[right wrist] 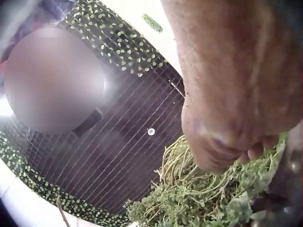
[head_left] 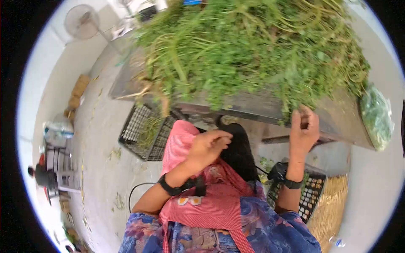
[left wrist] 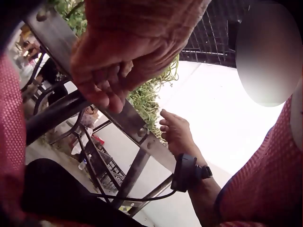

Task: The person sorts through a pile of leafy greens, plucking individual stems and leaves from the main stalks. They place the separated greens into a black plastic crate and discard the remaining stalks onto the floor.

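A large heap of leafy green stems covers the dark table before me, some hanging over its front edge. My right hand is at that edge, bent fingers right beside the hanging greens, a gap showing between thumb and fingers. In the right wrist view the same hand overlaps the greens. Above my lap and short of the table is my left hand, its fingers loosely curled. The left wrist view has this hand in front of the table's metal edge, no stem visible in it.
A black crate with some stems stands on the floor at left; another crate is at lower right beside a straw-coloured mat. A bag of greens leans at the table's right end. A fan stands far left.
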Available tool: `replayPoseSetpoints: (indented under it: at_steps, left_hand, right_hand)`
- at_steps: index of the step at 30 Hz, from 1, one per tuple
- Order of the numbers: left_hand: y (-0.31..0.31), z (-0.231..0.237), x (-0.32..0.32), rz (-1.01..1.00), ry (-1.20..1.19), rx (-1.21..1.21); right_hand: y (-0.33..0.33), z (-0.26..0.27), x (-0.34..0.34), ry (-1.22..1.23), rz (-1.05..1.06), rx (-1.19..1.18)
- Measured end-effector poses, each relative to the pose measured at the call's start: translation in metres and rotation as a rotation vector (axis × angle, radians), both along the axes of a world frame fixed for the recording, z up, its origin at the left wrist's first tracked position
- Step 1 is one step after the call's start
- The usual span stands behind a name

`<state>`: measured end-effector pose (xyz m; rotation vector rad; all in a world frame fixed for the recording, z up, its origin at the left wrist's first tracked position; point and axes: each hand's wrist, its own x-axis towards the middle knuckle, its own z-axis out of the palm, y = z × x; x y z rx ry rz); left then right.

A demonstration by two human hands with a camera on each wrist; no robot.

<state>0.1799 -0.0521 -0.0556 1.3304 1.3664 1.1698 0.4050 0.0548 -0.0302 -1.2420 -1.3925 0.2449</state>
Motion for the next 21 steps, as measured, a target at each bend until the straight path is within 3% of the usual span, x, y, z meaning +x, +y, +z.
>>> replayPoseSetpoints:
  at_steps: [6, 8, 13, 16, 18, 20, 21]
  left_hand:
    - [-0.022, 0.004, -0.046, 0.122, -0.114, 0.021]
    - [-0.030, 0.005, -0.067, 0.212, -0.190, 0.041]
    - [-0.041, 0.014, -0.099, 0.375, -0.317, 0.040]
    - [-0.037, 0.023, -0.104, 0.373, -0.304, 0.120]
    - [-0.028, 0.029, -0.105, 0.344, -0.355, 0.155]
    - [-0.017, 0.033, -0.103, 0.381, -0.345, 0.138]
    - [-0.013, 0.035, -0.101, 0.382, -0.350, 0.141]
  right_hand:
    - [-0.007, 0.063, -0.036, -0.170, 0.332, -0.048]
    - [0.001, 0.094, -0.042, -0.430, 0.468, 0.135]
    - [-0.003, 0.134, -0.056, -0.470, 0.600, 0.111]
    - [0.003, 0.165, -0.040, -0.394, 0.682, 0.112]
    - [-0.001, 0.183, -0.034, -0.433, 0.627, 0.078]
    - [-0.006, 0.180, -0.046, -0.154, 0.699, -0.084]
    - [-0.005, 0.163, -0.059, -0.125, 0.810, -0.064]
